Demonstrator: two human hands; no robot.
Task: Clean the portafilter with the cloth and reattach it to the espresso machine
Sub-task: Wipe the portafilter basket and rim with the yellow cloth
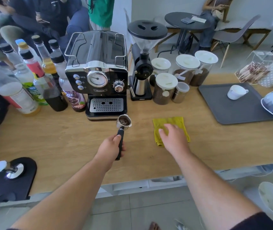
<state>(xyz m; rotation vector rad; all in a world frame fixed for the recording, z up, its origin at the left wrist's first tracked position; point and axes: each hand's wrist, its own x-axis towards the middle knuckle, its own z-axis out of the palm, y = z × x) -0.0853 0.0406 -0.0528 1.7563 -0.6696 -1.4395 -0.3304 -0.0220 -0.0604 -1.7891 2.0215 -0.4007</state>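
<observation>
We see our left hand [111, 145] gripping the portafilter [123, 123], grounds in basket | right hand [174, 136] spread, unclenched, on yellow cloth [170, 122] | cloth partly hidden

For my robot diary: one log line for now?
left hand: grips black-handled steel portafilter | right hand: on yellow cloth | stage: wiping not started

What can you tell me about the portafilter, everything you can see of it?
The portafilter has a shiny metal basket head and a long black handle. Dark coffee residue sits inside the basket, which faces up. It lies just in front of the espresso machine, detached, over the wooden counter. The left hand grips the handle; nothing else touches it.
</observation>
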